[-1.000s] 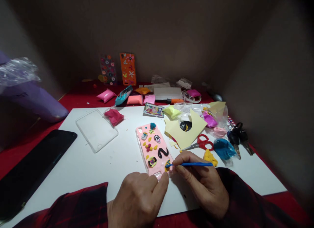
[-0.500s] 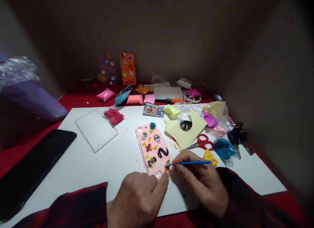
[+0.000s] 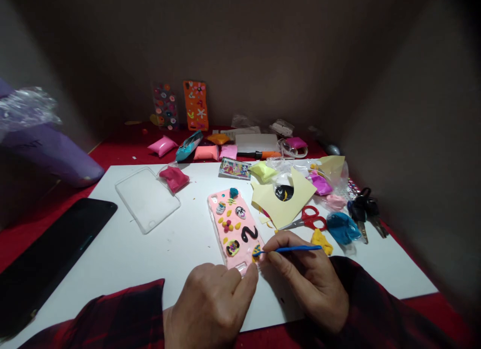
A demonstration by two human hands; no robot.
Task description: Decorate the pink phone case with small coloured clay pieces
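Note:
A phone case (image 3: 242, 249) covered in pink clay lies on the white board, dotted with small clay pieces: a flower, a black squiggle (image 3: 249, 233), a teal lump (image 3: 234, 192). My left hand (image 3: 216, 301) is closed at its bottom edge, its index fingertip near the lower right corner; the thumb is mostly hidden. In a pinch, my right hand (image 3: 310, 279) has a slim blue modelling tool (image 3: 296, 248). The tool's tip touches a yellow clay piece (image 3: 256, 252) with dark stripes at the case's lower right.
Right of the case lie yellow paper (image 3: 276, 208), red-handled scissors (image 3: 310, 217), yellow clay (image 3: 321, 242), a teal clay bag (image 3: 342, 227) and keys (image 3: 366, 211). A clear case (image 3: 146, 198) and a black phone (image 3: 56, 258) are left. Clay packets (image 3: 206, 152) line the back.
The blue tool and my right hand have shifted very slightly to the left. My left hand and the pink case look the same.

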